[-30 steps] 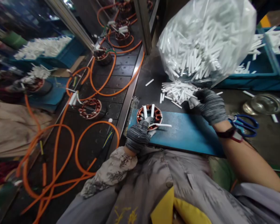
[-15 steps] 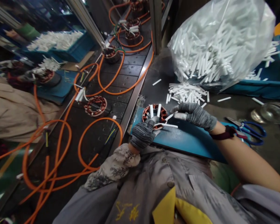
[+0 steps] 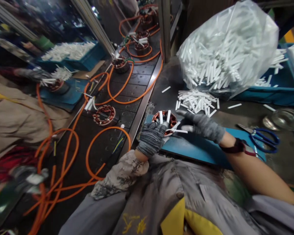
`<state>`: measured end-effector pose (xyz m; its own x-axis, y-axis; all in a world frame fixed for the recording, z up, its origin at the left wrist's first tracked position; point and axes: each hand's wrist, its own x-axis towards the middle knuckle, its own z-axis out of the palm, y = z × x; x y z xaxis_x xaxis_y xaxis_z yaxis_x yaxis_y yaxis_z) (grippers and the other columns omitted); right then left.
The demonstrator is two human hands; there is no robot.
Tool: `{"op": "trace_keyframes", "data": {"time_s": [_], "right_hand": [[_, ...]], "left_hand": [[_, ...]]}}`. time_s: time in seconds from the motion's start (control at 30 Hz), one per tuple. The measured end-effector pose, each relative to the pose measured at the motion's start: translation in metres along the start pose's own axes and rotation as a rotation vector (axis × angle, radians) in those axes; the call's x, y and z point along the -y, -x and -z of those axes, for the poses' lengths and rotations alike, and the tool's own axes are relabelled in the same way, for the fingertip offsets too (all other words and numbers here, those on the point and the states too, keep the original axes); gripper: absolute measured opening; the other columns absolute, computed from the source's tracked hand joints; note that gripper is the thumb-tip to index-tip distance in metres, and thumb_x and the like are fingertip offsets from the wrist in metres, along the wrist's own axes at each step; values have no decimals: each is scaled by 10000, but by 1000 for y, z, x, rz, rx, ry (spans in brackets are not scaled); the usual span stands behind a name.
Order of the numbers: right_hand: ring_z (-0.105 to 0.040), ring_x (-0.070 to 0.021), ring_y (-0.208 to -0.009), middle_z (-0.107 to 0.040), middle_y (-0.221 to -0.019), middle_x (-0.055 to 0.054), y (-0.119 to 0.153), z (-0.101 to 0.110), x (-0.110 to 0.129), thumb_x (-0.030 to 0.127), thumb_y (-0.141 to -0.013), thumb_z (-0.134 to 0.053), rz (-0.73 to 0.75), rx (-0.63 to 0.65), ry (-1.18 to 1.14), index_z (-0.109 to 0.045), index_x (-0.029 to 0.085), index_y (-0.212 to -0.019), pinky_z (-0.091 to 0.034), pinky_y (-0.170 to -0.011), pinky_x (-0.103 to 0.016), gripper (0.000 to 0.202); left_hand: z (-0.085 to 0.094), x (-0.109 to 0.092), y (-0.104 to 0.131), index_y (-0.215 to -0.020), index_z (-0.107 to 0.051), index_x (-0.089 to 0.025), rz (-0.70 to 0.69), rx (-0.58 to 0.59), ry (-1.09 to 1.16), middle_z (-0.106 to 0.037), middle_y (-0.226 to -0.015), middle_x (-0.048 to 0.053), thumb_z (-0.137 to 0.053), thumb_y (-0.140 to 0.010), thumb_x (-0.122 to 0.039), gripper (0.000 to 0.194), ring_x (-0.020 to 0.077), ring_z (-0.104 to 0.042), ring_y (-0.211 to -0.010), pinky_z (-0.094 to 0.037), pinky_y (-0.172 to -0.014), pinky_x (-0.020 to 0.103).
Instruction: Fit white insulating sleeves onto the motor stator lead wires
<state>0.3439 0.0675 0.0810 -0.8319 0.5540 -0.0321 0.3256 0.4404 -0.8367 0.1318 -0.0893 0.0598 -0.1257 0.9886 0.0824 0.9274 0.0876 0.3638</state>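
Note:
A motor stator (image 3: 173,118), a ring of copper windings, rests on the blue mat (image 3: 198,148) in front of me. White sleeve tubes (image 3: 169,116) stick up from it, and more point out to the right. My left hand (image 3: 150,138), in a grey knit glove, is closed over the stator's near left rim; some fingertips are hidden. Just right of the ring is my right hand (image 3: 203,125), gloved too, with thumb and forefinger apart around the outer ends of the tubes. Nothing is visibly held in it. Beyond the stator lies a pile of loose white tubes (image 3: 197,100).
A clear bag of tubes (image 3: 225,52) leans on a blue bin (image 3: 269,96). Scissors (image 3: 264,140) and a glass dish (image 3: 286,119) lie right. On the left, a conveyor (image 3: 127,112) carries stators with orange cables (image 3: 129,133). Across it, a co-worker's gloved hand (image 3: 30,178) hangs low.
My right hand's fingers have spread, and a tube it was touching now lies angled at the stator. The view has shifted slightly. One of the co-worker's hands has come down at lower left.

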Motion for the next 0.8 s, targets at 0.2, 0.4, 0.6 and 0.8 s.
{"op": "trace_keyframes", "data": {"time_s": [0.2,0.4,0.6,0.8], "right_hand": [[-766,-334,-961,-808,-1071,-86,71,-12,-12,651,-868,-621,-318,-260,100,-653,238,-1410,-624,-856,-475,683],[-718,-371,-1177,-772,-1241,-22,95,-47,-37,684,-839,-627,-329,-168,62,-778,377,-1181,-579,-1056,-546,483],[-740,-369,-1128,-784,-1205,-28,98,-49,-46,658,-825,-663,-286,-190,-36,-789,371,-1156,-598,-1046,-546,456],[-742,-362,-1130,-785,-1201,-29,96,-49,-51,688,-800,-661,-310,-161,-64,-802,337,-1163,-593,-1058,-509,524]], "left_hand": [[-6,-4,-9,-1404,-599,-198,-70,133,94,-628,-1458,147,-763,-839,-208,588,334,-527,-1430,-168,-1339,551],[2,1,-12,-1294,-608,-189,137,55,431,-682,-1378,161,-917,-648,-162,716,341,-620,-1331,-417,-1215,507],[64,46,57,-1175,-497,-241,345,-101,620,-760,-1224,78,-846,-657,-62,649,251,-759,-1055,-626,-882,383],[89,110,145,-1167,-504,-255,836,-388,389,-770,-1105,48,-804,-680,-255,572,262,-751,-972,-617,-879,421]]}}
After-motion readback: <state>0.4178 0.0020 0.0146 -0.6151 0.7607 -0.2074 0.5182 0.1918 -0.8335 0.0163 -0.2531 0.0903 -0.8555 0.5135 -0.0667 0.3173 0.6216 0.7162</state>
